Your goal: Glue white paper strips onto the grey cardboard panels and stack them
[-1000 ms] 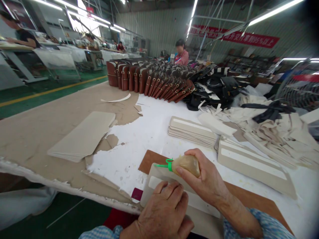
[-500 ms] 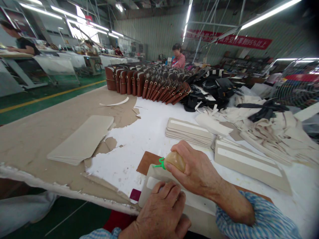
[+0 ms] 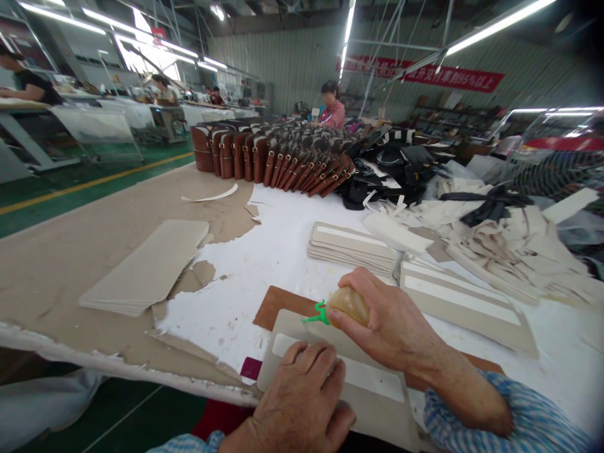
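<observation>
My right hand [image 3: 391, 324] is closed around a small amber glue bottle [image 3: 348, 303] with a green nozzle pointing left and down at a grey board panel [image 3: 377, 406]. That panel carries a white strip [image 3: 372, 379] and lies on a brown mat [image 3: 278, 302] at the table's near edge. My left hand [image 3: 302, 402] rests flat on the panel's near left end, fingers stretched forward and pressing it down.
A stack of grey panels [image 3: 141, 270] lies at the left, and two stacks with white strips [image 3: 353, 245] [image 3: 462, 308] at the right. Brown leather bags [image 3: 264, 157] stand in a row farther back, beside black bags and a heap of cream scraps [image 3: 509, 245]. A person in pink [image 3: 333, 110] works beyond.
My right hand with the bottle has shifted slightly along the panel, first left, then back right. The view has panned a little. My left hand stays pressed on the panel.
</observation>
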The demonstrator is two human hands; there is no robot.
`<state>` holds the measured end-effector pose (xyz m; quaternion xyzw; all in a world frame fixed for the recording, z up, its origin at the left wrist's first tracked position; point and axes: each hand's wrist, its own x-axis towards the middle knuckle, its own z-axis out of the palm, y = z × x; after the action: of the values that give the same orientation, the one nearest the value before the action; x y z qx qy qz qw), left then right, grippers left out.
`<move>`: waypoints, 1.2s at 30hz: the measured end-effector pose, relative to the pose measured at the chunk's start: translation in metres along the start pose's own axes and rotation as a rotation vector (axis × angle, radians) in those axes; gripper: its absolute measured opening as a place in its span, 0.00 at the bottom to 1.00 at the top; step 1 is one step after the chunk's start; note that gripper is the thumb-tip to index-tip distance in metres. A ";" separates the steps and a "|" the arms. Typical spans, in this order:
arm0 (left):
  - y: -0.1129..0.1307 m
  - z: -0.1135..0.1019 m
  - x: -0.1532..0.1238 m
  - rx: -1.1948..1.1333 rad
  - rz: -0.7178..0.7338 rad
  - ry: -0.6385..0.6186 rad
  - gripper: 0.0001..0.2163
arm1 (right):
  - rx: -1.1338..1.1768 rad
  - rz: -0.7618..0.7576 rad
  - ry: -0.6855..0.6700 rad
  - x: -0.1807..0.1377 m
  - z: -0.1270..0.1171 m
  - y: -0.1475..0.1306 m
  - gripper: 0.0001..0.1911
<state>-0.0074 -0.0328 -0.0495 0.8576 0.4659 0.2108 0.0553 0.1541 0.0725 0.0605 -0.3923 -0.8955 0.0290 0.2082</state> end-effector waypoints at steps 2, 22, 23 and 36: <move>0.000 -0.001 0.000 -0.008 -0.014 0.002 0.19 | 0.003 0.033 -0.014 -0.004 -0.003 0.003 0.10; 0.000 -0.005 -0.002 0.028 0.020 0.062 0.17 | 0.053 0.358 -0.041 -0.052 -0.030 0.034 0.14; 0.000 -0.006 -0.001 0.035 0.022 0.071 0.17 | 0.058 0.388 -0.042 -0.055 -0.032 0.035 0.14; -0.001 -0.008 0.000 0.096 0.050 0.121 0.16 | 0.158 0.632 -0.042 -0.098 -0.042 0.060 0.21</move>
<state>-0.0112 -0.0330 -0.0425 0.8563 0.4564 0.2410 -0.0197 0.2716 0.0392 0.0519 -0.6330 -0.7284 0.1695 0.2001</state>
